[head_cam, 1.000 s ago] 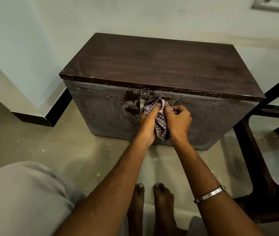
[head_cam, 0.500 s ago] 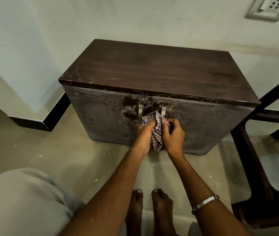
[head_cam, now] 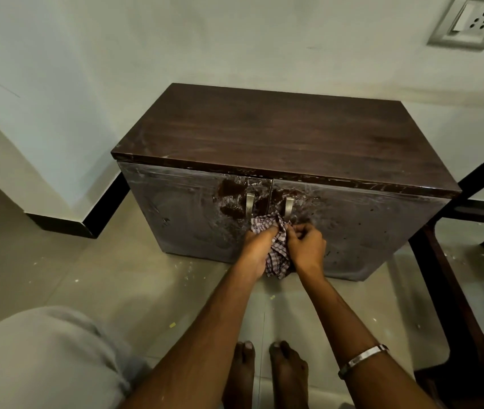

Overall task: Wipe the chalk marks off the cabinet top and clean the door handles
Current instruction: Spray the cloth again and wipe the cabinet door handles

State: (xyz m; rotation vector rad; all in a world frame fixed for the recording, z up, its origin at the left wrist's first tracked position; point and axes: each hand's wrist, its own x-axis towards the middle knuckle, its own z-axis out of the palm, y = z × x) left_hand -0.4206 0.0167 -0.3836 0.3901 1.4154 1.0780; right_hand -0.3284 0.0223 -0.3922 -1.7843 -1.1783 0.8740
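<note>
Both hands clamp one checked cloth (head_cam: 276, 255) in front of the cabinet doors: our left hand (head_cam: 254, 246) wraps its fingers over the cloth's left side, our right hand (head_cam: 305, 246) curls its fingers and pinches the right side, and the rag is bunched between them with a tail hanging below. Cloth top edge sits just under the two metal handles, touching the foot of the right handle (head_cam: 288, 207); the left handle (head_cam: 249, 203) stands bare just above and left. Doors of the cabinet (head_cam: 175, 216) look hazy with whitish smears, with dark wiped patches round both handles. Cabinet top (head_cam: 279, 134) is dark wood grain, mostly clean-looking, faint pale streaks only; its front edge shows white flecks. Cabinet stands on a tiled floor (head_cam: 57, 276) against a pale wall (head_cam: 175, 39), floor dotted with small light crumbs. We see a silver bangle (head_cam: 363, 357) on the right wrist, bare feet (head_cam: 270, 370) below the arms, a grey-clad knee (head_cam: 37, 358) lower left. Dark wooden furniture frame (head_cam: 453, 290) crowds the cabinet's right side; a wall socket (head_cam: 470, 20) is upper right.
</note>
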